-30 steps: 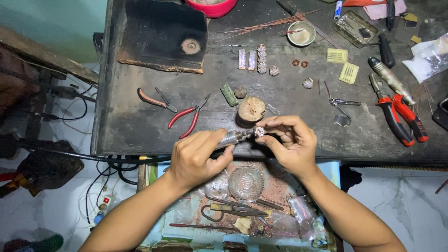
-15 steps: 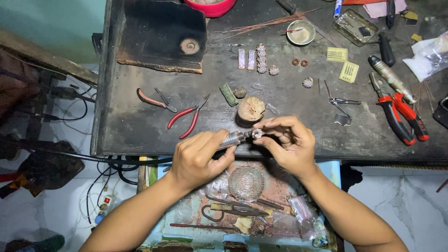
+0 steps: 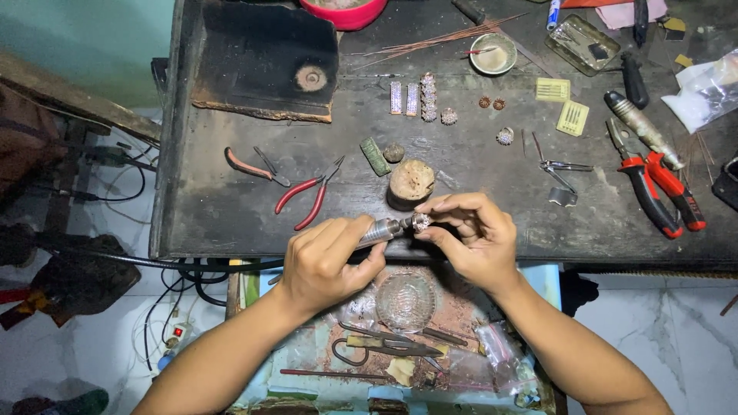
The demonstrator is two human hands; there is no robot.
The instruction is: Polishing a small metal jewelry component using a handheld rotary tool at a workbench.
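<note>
My left hand [image 3: 327,261] grips a silver rotary handpiece [image 3: 379,230], its tip pointing right. My right hand [image 3: 473,234] pinches a small sparkling jewellery piece [image 3: 420,222] against that tip. Both hands hover over the front edge of a dark, worn workbench [image 3: 231,215]. A round wooden block [image 3: 411,183] stands just beyond the hands. A black cable runs from the handpiece off to the left under the bench edge.
Red-handled pliers [image 3: 307,198] and a second pair [image 3: 254,167] lie left of the hands. Larger red cutters [image 3: 661,188] lie at the right. Small jewelled strips [image 3: 415,98], a bowl [image 3: 493,54] and yellow cards sit farther back. An open drawer [image 3: 400,338] below holds a glass dish and tools.
</note>
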